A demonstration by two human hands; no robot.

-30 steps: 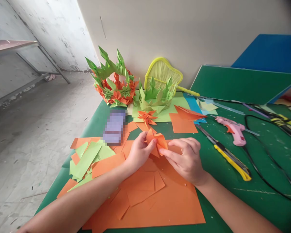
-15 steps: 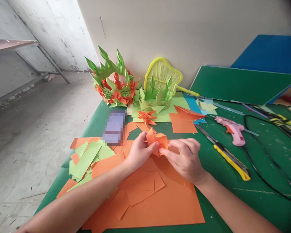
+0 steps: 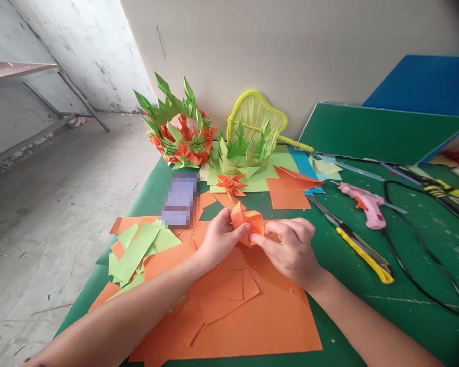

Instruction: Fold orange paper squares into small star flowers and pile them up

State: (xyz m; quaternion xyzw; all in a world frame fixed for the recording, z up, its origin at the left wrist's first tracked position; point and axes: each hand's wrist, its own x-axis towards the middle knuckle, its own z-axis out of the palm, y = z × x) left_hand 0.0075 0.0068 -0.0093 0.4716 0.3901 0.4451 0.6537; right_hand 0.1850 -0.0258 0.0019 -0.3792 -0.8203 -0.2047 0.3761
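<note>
Between my hands is a small folded piece of orange paper (image 3: 255, 222), its flaps standing up. My left hand (image 3: 222, 237) pinches it from the left, thumb across its front. From the right, my right hand (image 3: 292, 248) grips its edge between thumb and index finger, the other fingers curled. Both hands hover over a large orange paper sheet (image 3: 283, 326) with several cut orange pieces (image 3: 222, 293) on it. Just beyond the hands lies an orange folded paper flower (image 3: 231, 185). Behind that stands a green folded paper crown (image 3: 245, 155).
Green and orange scraps (image 3: 137, 250) and a blurred-out phone-like object (image 3: 180, 199) lie left. Right are a yellow utility knife (image 3: 363, 255), pink glue gun (image 3: 367, 204) and its black cord (image 3: 413, 244). An orange-green paper wreath (image 3: 179, 148) and yellow fan (image 3: 258, 109) stand behind.
Almost nothing differs. Both hands keep the folded orange paper in the same place, and the whole view has shifted very slightly.
</note>
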